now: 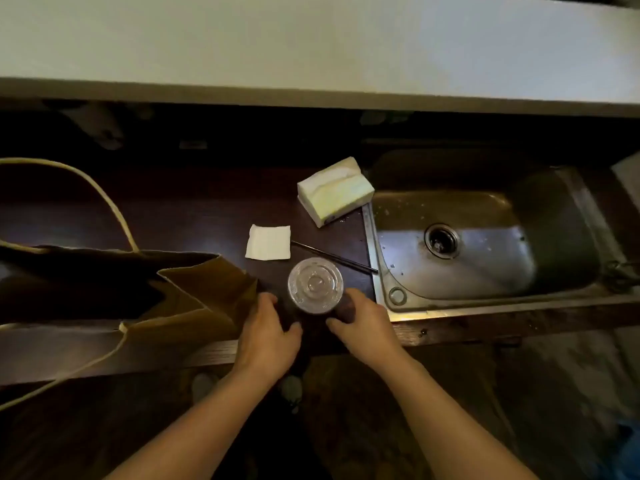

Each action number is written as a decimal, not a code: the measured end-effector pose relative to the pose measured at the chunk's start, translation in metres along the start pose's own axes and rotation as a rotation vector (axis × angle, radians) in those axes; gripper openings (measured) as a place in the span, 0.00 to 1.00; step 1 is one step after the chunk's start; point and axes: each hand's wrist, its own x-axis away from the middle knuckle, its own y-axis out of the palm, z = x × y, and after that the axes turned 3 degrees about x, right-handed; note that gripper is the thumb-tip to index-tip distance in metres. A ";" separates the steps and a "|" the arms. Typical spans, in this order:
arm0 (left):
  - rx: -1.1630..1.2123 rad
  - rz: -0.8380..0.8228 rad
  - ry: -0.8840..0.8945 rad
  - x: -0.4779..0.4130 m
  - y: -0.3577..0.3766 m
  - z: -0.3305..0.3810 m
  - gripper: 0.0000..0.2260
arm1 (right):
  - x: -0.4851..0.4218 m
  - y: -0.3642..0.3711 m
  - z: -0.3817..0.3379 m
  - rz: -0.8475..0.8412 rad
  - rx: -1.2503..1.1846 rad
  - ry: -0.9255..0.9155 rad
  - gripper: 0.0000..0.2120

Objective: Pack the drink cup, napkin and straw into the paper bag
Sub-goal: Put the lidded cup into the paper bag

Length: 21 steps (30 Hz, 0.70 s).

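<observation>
Clear-lidded drink cup sits cupped between left hand and right hand, fingers curled round it, seemingly ready for lifting upright into the paper bag.

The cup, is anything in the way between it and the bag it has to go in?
Nothing visible is. The drink cup stands just right of the paper bag, whose open mouth faces it. Only the left hand sits in between, and with the right hand it is around the cup.
</observation>
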 end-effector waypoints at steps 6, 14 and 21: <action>0.370 -0.093 -0.025 -0.023 0.021 0.001 0.24 | -0.014 0.015 -0.003 0.002 -0.395 0.062 0.30; 0.510 -0.186 0.045 -0.013 0.015 0.002 0.24 | 0.001 0.003 -0.011 -0.088 -0.513 0.045 0.24; 0.445 -0.173 0.309 0.023 -0.015 0.032 0.23 | 0.035 -0.041 -0.032 -0.001 -0.430 -0.127 0.26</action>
